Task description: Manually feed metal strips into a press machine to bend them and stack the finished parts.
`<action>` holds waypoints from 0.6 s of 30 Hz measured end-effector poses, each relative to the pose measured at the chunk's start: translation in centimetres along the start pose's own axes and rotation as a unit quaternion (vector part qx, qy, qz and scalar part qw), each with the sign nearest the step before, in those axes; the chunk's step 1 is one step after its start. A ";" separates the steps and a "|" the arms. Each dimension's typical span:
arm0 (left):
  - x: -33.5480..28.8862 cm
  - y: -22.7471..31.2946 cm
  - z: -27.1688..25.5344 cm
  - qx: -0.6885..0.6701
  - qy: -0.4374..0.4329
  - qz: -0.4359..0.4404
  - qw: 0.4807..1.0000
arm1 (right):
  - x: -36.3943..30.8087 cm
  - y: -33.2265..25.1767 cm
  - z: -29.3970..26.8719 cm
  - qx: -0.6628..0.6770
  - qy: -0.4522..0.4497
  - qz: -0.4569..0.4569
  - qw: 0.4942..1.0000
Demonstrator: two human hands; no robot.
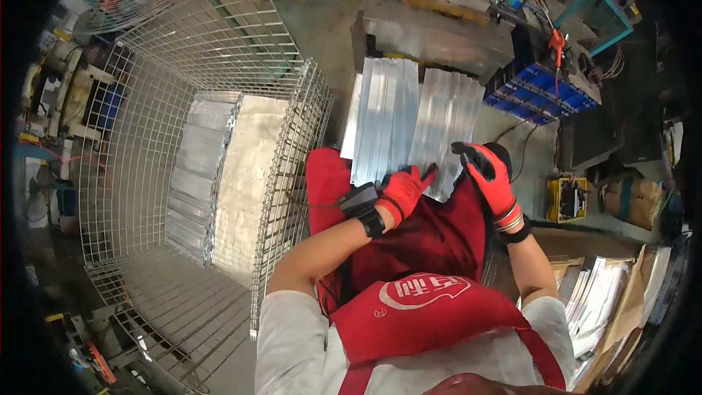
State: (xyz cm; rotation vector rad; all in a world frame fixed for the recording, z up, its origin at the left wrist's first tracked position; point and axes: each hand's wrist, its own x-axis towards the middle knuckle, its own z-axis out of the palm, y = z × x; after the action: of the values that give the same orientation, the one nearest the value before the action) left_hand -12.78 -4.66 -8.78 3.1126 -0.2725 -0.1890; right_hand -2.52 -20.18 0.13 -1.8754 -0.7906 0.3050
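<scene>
Two stacks of long, ribbed silver metal panels lie side by side before me, a left stack [384,113] and a right stack [446,113]. Their near ends reach my lap. My left hand [402,194], in a red and black glove, is at the near end of the left stack, its fingers apart and pointing right. Beside the right stack's near right edge is my right hand [491,179], gloved the same way. Its fingers are spread and bent, with nothing visible between them. A dark grey boxy device [358,199] sits by my left wrist.
On my left stands a large wire mesh cage [292,168] holding stacked metal panels [196,168] and a beige sheet [248,175]. Beyond my panels is a heavy metal machine block [439,40]. To the right are a blue crate [537,95], a yellow bin [567,199] and an opened carton [621,307].
</scene>
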 end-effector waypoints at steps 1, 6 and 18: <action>0.2 -0.2 0.4 0.009 0.007 0.027 1.000 | -0.1 -0.1 0.0 0.003 -0.003 -0.004 1.000; -0.8 -0.8 0.2 -0.004 0.030 0.093 0.995 | -0.7 -1.6 -0.9 0.000 0.007 -0.019 1.000; -5.2 -1.6 -5.6 -0.663 0.280 -0.163 0.675 | -1.6 -0.7 1.6 0.101 0.081 0.054 0.990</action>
State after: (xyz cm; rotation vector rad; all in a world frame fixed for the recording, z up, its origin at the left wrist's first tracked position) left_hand -16.95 -2.15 -2.58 1.5694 0.3252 0.4025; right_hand -4.87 -19.91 -0.17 -1.7296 -0.5277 0.2854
